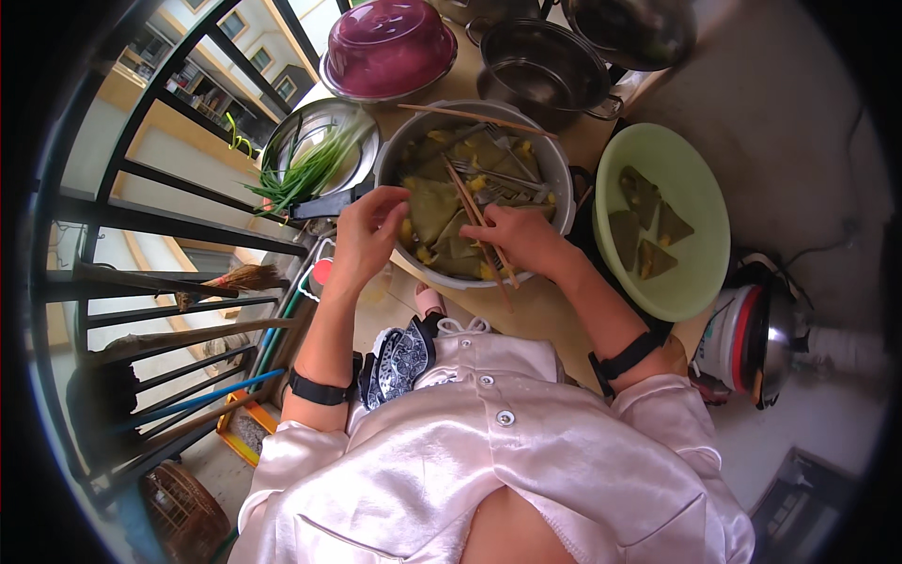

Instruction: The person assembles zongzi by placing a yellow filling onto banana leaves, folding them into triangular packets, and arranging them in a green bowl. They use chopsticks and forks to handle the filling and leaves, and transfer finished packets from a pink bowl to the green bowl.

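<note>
A large grey metal pot point(383, 160) in front of me holds water and leaf-wrapped triangular dumplings point(437, 209) with yellow ties. Metal forks point(512, 190) lie among them on the right side. My right hand point(517, 235) is closed around a pair of wooden chopsticks point(465, 193) slanting over the pot, their upper ends among the dumplings. Over the pot's left rim, by its black handle point(324, 205), my left hand point(371, 226) is empty, fingers curved and apart. A pale green basin point(709, 226) on the right contains several similar dumplings point(648, 211).
A wooden stick point(477, 119) rests across the pot's far rim. Behind stand an upturned maroon bowl point(390, 47) and a dark steel pot point(545, 66). Green onions point(310, 164) lie on a metal plate at left, beside black railings point(188, 193). A steel appliance point(775, 343) stands right of the basin.
</note>
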### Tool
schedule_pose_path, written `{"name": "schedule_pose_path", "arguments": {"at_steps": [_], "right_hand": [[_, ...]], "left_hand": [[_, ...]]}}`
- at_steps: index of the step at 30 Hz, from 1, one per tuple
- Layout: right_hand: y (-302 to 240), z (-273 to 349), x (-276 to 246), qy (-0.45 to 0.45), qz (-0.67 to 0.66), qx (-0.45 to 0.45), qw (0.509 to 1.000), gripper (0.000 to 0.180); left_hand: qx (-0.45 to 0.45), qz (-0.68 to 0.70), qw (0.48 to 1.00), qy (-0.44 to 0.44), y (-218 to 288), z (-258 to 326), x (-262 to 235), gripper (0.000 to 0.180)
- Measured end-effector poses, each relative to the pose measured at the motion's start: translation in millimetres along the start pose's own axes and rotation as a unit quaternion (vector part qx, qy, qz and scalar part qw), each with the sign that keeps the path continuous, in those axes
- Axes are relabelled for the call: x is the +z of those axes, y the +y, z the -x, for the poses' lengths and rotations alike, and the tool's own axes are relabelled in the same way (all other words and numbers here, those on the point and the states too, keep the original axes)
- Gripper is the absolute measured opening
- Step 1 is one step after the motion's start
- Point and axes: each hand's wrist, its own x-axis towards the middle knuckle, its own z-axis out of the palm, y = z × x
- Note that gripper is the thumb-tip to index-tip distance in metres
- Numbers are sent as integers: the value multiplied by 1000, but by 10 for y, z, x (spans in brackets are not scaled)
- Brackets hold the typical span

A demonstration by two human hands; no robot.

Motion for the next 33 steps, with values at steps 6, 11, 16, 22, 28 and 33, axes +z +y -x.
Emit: {"name": "schedule_pose_path", "arguments": {"at_steps": [6, 11, 16, 22, 28, 33], "right_hand": [[-55, -107, -111, 110, -44, -35, 992, 24], [-218, -32, -496, 367, -173, 79, 911, 18], [-252, 92, -659, 487, -364, 158, 778, 10], [-366, 151, -473, 448, -440, 259, 733, 11], [-398, 192, -353, 473, -467, 280, 692, 17], [-416, 210, -306, 464, -487, 299, 677, 16]], "left_hand": [[-2, -3, 1000, -6, -24, -109, -64, 17], [63, -70, 996, -6, 0, -258, -142, 18], [202, -303, 917, -161, -52, -610, 47, 39], [181, -445, 847, -229, -197, -816, 299, 52], [205, -471, 827, -228, -266, -919, 354, 43], [189, -481, 818, -254, -309, -977, 377, 42]]}}
